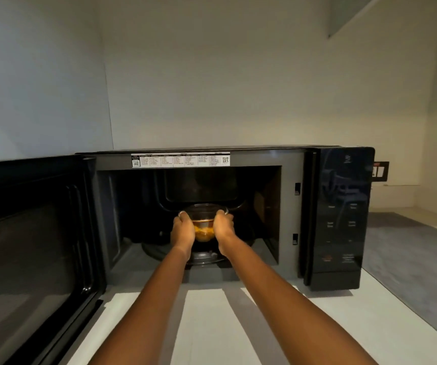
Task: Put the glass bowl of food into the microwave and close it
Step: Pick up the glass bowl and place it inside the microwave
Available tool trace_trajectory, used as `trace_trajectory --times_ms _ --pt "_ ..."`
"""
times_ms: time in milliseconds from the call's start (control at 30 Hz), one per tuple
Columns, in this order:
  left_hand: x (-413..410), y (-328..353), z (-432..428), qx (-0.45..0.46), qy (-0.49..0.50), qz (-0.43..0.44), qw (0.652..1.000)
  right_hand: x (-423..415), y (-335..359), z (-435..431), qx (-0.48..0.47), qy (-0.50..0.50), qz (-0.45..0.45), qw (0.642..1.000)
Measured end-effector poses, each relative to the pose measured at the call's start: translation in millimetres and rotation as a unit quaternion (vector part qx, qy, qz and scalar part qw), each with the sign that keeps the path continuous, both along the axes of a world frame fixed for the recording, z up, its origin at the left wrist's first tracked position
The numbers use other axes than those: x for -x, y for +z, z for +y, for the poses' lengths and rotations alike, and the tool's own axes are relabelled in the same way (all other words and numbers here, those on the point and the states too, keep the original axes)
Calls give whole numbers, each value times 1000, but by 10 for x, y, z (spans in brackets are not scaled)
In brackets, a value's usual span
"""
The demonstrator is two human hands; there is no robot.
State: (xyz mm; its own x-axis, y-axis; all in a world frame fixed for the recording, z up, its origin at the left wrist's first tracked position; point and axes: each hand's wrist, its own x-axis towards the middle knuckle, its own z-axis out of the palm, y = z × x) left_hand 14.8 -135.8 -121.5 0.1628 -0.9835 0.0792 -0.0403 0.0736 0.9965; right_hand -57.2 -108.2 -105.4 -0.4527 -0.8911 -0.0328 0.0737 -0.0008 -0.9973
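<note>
A black microwave [338,214] stands on a white counter with its door [32,246] swung wide open to the left. Both my arms reach into its cavity. A clear glass bowl [203,216] with orange-yellow food in its bottom sits between my hands, just above the round turntable [204,255]. My left hand [183,230] grips the bowl's left side, thumb on the rim. On the bowl's right side, my right hand [224,225] holds it the same way. Whether the bowl touches the turntable I cannot tell.
The white counter [206,325] runs from the microwave toward me. Plain walls close in behind and on the left. A grey surface [409,254] lies to the right of the microwave. The control panel fills the microwave's right front.
</note>
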Motion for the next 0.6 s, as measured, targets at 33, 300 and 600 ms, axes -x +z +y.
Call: trace_trajectory --times_ms 33,300,600 --pt "-2 -11 -78 -7 6 -7 1000 2 -29 -91 -2 8 -6 1000" --pt "2 -60 -583 -6 -7 7 1000 24 -74 -574 28 44 3 999" --pt "15 -100 -804 2 -6 -5 1000 -6 -67 -792 33 25 1 999"
